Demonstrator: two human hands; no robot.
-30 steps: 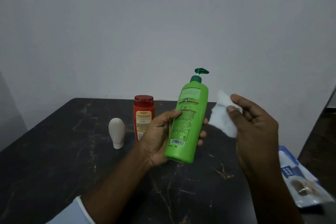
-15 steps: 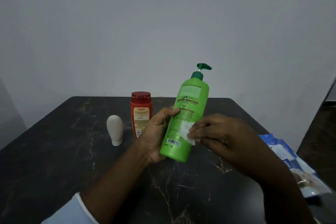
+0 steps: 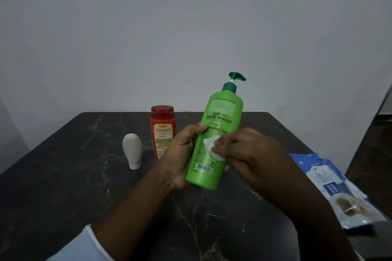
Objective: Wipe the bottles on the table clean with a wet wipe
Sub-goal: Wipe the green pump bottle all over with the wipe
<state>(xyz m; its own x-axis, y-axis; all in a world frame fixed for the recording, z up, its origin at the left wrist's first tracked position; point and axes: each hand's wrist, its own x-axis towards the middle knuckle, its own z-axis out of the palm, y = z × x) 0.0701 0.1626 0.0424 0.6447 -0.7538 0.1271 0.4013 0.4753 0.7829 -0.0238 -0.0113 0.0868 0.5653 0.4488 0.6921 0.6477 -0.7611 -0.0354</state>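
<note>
From the head camera, three bottles are in sight. The left hand [image 3: 180,154] holds one of them, a tall green plastic pump bottle [image 3: 216,125], tilted above the dark marbled tabletop [image 3: 63,186], its fingers [image 3: 200,128] curled round the body. The right hand [image 3: 250,154] pinches one small white wet wipe [image 3: 211,146] in bent fingers [image 3: 222,149] and presses it on the bottle's label. Behind the left hand, one red capped bottle [image 3: 162,131] stands upright; left of it, one small white bottle [image 3: 132,150] stands on its cap. One blue-and-white wipes pack [image 3: 331,186] lies at the tabletop's right edge.
</note>
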